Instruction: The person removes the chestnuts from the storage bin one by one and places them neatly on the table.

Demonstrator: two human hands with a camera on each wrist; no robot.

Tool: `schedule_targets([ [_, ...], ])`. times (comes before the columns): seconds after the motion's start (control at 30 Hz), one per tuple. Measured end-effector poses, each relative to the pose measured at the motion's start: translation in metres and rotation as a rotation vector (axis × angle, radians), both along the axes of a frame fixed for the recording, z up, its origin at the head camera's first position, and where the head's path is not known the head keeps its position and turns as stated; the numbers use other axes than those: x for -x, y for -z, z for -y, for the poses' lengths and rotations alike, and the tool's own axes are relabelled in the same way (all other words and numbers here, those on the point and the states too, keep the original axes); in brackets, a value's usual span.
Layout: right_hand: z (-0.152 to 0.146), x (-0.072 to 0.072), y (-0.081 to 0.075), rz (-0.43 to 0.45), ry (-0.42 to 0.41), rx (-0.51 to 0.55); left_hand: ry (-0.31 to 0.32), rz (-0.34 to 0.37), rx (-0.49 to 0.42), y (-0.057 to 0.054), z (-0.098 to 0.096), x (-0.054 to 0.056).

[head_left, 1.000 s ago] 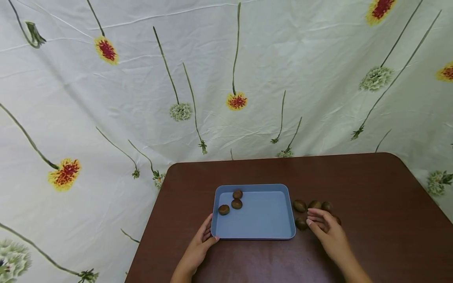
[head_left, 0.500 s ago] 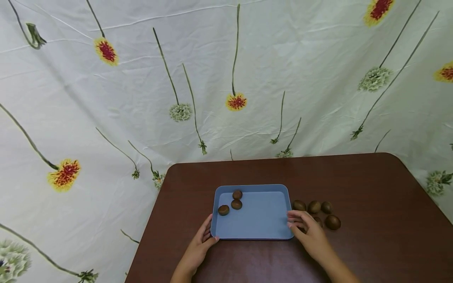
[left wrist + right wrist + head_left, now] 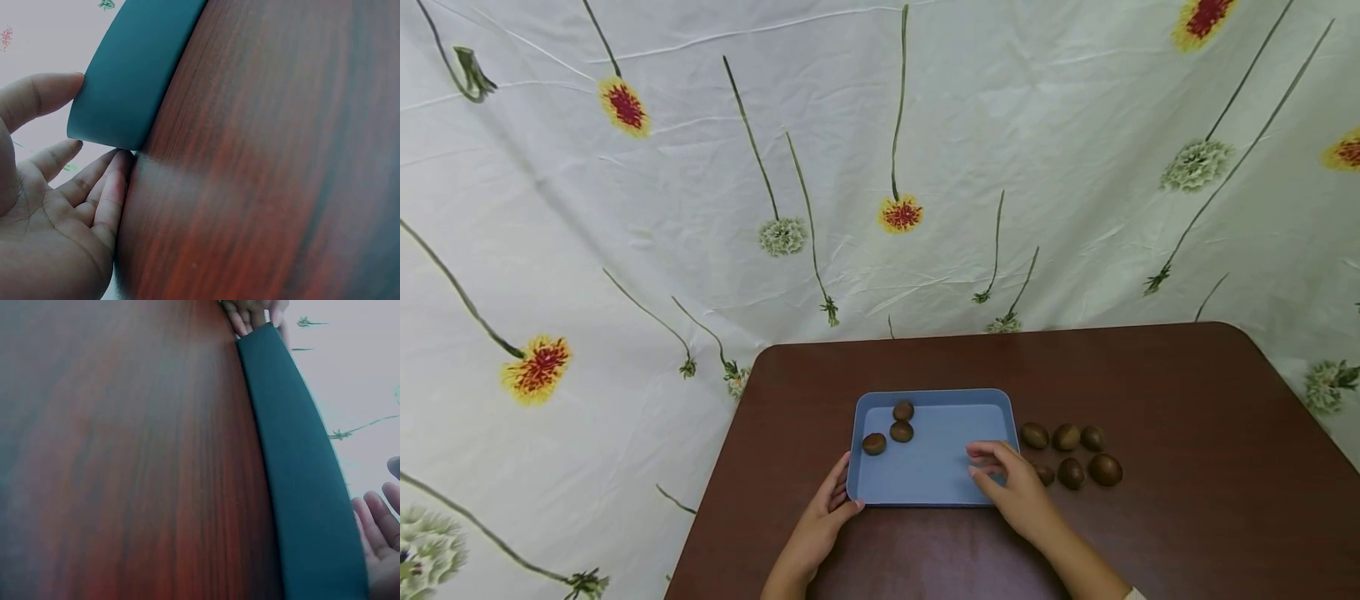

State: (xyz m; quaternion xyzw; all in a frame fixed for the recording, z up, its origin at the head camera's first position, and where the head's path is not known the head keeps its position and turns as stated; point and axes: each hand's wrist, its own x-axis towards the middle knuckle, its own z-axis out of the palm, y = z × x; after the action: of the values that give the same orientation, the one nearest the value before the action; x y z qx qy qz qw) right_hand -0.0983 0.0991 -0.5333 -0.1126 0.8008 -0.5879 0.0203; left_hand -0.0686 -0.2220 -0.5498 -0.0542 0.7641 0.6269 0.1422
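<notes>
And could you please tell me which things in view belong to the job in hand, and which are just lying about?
Seem part of the job:
- blue tray, its corner held by the left hand
- three round brown pieces, perhaps fruit, inside it
- six more beside it, one partly hidden
- right hand, over the tray

Just surroundings:
- dark table
- flowered cloth

One fruit point(image 3: 1046, 475) partly hidden, table point(image 3: 1210, 400) cropped
</notes>
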Motion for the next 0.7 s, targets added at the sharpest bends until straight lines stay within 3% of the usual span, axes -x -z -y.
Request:
schedule_targets([
  [0.13, 0.007, 0.008, 0.001, -0.026, 0.01, -0.033, 0.0, -0.001, 0.001, 0.0, 0.0, 0.0],
  [0.27, 0.013, 0.014, -0.002, 0.012, 0.015, -0.044, -0.011, -0.007, 0.011, 0.0, -0.001, 0.0],
  [0.7, 0.043, 0.033, 0.004, 0.037, -0.093, -0.082, -0.037, -0.017, 0.03, -0.001, -0.003, -0.001],
])
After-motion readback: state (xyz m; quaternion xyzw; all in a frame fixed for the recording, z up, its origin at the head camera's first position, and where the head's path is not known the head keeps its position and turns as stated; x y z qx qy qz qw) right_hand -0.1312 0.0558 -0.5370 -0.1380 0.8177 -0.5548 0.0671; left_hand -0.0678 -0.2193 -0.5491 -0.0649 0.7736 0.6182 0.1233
